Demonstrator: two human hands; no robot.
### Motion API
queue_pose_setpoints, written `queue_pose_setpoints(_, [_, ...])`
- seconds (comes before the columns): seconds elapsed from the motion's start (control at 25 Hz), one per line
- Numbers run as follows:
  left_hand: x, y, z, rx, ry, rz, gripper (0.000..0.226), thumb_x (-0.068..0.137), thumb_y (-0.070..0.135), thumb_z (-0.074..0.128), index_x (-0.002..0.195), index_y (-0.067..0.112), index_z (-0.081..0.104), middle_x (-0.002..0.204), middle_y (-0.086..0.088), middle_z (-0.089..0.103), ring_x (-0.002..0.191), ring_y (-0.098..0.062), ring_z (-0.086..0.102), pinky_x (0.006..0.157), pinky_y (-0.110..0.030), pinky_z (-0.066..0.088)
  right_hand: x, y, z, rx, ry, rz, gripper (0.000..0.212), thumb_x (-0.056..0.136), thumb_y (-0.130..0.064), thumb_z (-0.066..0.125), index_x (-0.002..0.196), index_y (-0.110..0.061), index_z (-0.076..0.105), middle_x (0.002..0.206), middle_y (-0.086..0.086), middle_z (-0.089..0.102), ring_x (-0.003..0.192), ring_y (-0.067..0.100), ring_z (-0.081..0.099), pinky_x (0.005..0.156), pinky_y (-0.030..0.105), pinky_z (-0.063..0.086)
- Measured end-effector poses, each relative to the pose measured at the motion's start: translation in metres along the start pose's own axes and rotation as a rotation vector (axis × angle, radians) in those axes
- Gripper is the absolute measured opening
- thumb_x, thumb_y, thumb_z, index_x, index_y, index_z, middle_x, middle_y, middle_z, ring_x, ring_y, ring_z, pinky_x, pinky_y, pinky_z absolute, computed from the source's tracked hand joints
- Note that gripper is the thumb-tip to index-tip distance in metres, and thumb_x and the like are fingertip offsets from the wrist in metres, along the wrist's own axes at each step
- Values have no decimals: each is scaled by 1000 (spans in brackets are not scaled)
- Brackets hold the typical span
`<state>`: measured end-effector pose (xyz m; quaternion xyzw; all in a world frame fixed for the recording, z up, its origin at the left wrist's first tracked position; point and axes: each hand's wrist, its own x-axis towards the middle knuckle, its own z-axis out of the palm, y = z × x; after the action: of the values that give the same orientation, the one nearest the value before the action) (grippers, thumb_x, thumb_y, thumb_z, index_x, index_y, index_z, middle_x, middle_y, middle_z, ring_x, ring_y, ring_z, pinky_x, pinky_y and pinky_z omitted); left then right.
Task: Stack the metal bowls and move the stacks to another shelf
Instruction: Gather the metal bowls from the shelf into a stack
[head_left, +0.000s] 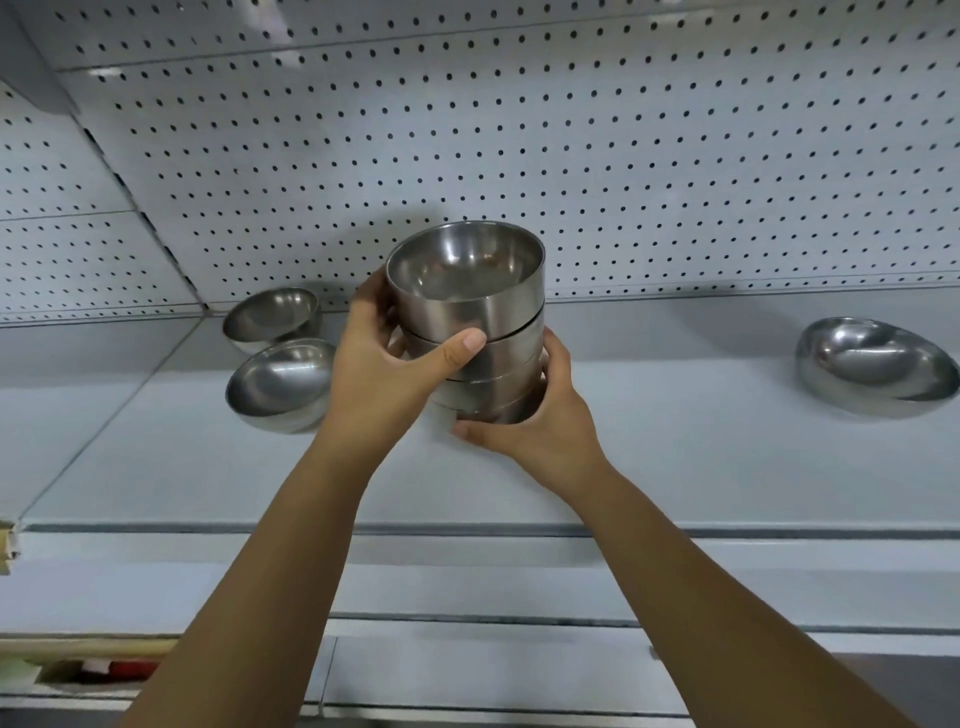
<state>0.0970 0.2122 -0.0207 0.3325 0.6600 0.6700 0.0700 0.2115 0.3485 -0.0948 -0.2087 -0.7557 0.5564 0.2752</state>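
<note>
A stack of several metal bowls (483, 317) stands upright at the middle of the white shelf (675, 447). My left hand (384, 364) grips the stack's upper left side, thumb across the front. My right hand (540, 426) wraps around the stack's base from the right and below. I cannot tell whether the stack touches the shelf. Two single metal bowls lie to the left, a rear one (272, 318) and a nearer one (283, 383) partly behind my left hand. Another metal bowl (878, 366) sits far right.
A white pegboard back wall (571, 156) rises behind the shelf. The shelf's front edge (467, 530) runs across below my forearms. A lower shelf level (493, 670) shows beneath, with red and pale items (104, 667) at the bottom left.
</note>
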Motion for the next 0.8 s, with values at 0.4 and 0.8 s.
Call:
queue_pose_setpoints(0.4, [-38, 25, 39, 54, -26, 29, 99, 57, 57, 97, 143, 35, 53, 136, 26, 63, 127, 5, 59, 100, -28, 57, -45, 3, -55, 83, 7, 32, 129, 42, -47, 105, 145, -59, 28, 137, -16, 61, 123, 11, 64, 96, 38, 60])
queue_pose_setpoints(0.8, [-109, 77, 147, -25, -430, -18, 84, 69, 56, 85, 145, 36, 55, 144, 16, 62, 132, -10, 60, 91, -25, 58, -174, 12, -204, 56, 166, 84, 128, 45, -43, 106, 146, -56, 29, 136, -21, 60, 121, 4, 64, 90, 20, 58])
